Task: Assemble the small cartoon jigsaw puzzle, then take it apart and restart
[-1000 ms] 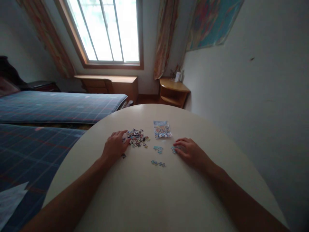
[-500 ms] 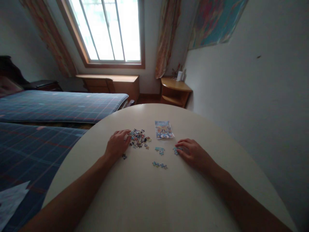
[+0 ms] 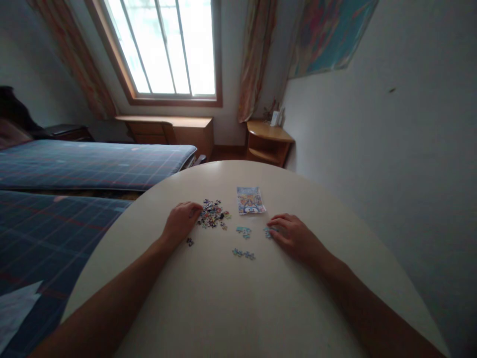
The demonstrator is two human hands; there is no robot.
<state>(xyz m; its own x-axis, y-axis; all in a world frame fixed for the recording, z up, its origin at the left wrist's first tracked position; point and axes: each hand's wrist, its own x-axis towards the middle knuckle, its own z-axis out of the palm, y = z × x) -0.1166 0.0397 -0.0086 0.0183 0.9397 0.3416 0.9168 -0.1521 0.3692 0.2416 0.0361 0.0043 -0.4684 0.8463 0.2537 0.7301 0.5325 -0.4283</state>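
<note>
A loose pile of jigsaw puzzle pieces lies on the round cream table. At its left edge is my left hand, thumb and forefinger closed at the tips; whatever is between them is hidden. My right hand rests on the table to the right, its thumb and fingers closed on a small light-blue puzzle section, partly covered. Between the hands lie a joined blue section and, nearer me, a joined strip. A dark single piece sits by my left wrist.
A small printed picture sheet lies beyond the joined sections. Beds with plaid mattresses stand left of the table, with white paper on the nearer one. A corner shelf and a wall are to the right.
My left thumb and forefinger have drawn together at the pile's edge. My right hand stays at the small blue section. The whole view has shifted slightly.
</note>
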